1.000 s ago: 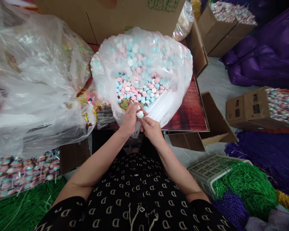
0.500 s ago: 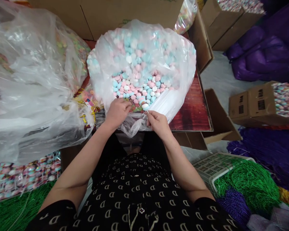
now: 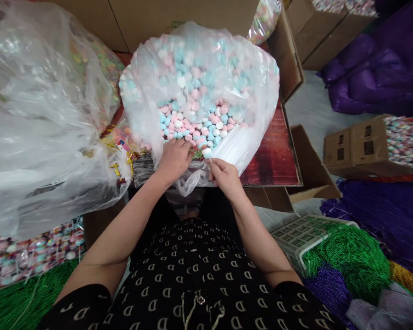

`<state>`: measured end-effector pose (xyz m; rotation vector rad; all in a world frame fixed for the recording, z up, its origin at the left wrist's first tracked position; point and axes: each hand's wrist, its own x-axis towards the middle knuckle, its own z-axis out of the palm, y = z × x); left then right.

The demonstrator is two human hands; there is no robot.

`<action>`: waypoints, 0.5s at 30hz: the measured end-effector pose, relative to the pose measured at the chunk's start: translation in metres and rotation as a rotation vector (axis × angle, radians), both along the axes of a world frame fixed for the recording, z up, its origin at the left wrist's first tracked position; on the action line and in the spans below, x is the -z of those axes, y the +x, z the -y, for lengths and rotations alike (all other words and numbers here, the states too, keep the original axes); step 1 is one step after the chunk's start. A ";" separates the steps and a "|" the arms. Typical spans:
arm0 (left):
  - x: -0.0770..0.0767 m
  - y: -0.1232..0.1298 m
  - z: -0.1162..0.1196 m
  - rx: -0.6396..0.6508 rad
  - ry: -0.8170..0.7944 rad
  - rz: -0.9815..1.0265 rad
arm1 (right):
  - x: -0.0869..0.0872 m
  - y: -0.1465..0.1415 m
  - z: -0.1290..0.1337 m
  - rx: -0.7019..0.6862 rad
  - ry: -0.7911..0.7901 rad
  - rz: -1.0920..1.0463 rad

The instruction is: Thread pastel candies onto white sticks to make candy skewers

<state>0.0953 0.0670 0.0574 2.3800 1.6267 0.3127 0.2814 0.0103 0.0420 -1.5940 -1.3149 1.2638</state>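
A clear plastic bag (image 3: 258, 91) full of pink, blue and white round candies (image 3: 196, 123) lies open in front of me. My right hand (image 3: 223, 175) pinches a thin white stick at the bag's front edge. A white candy (image 3: 207, 151) sits at the stick's upper end, with brownish and green ring-shaped pieces (image 3: 197, 153) right beside it. My left hand (image 3: 175, 158) reaches to the near edge of the loose candies, its fingers bent down and together. What its fingertips hold is hidden. To the right of the candies lies a bundle of white sticks (image 3: 227, 146) inside the bag.
Another large plastic bag (image 3: 37, 114) fills the left. A stack of thin clear wrappers (image 3: 143, 169) and yellow ties (image 3: 116, 167) lie between the bags. Cardboard boxes (image 3: 356, 144) and a crate (image 3: 292, 238) of green strands stand on the right.
My left hand has shifted slightly right and turned further down over the candies, closer to my right hand. My right hand keeps its pinch on the stick. The view has shifted slightly.
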 end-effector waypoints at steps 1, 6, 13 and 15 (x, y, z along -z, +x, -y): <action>0.001 0.000 0.000 0.004 -0.003 0.002 | -0.001 0.000 0.000 0.004 -0.001 -0.007; 0.006 -0.004 0.000 -0.026 0.000 0.129 | -0.006 0.003 0.003 0.005 -0.040 -0.082; 0.012 -0.013 -0.002 -0.305 -0.211 0.842 | -0.010 0.008 0.011 -0.067 -0.056 -0.113; 0.011 -0.012 -0.004 -0.331 -0.297 1.040 | -0.011 0.007 0.014 -0.104 -0.047 -0.092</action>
